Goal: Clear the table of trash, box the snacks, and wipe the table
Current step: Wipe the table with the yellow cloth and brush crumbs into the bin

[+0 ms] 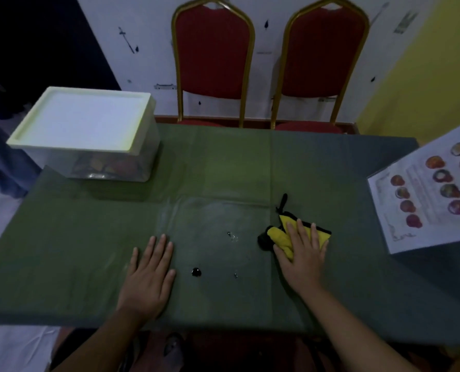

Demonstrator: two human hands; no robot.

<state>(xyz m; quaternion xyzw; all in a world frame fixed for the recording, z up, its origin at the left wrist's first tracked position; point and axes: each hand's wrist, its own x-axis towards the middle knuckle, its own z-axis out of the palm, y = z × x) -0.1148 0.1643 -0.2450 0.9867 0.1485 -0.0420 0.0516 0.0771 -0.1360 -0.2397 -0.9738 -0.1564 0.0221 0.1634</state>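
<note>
A green-covered table (223, 170) fills the view. My right hand (302, 253) lies flat with straight fingers on a yellow cloth with black trim (280, 237), right of centre near the front. Palm down on the bare table surface at the front left of centre is my left hand (149, 277), holding nothing. Between the hands are a small black spot (196, 271) and a few wet droplets (233, 236). A wet sheen shows on the table behind them. A clear plastic box with a white lid (86, 130) stands closed at the back left, with snack packets dimly visible inside.
Two red chairs with gold frames (212, 60) stand behind the table's far edge. A laminated sheet with food pictures (433, 189) lies over the table's right edge. A blue fabric (3, 162) is at the far left.
</note>
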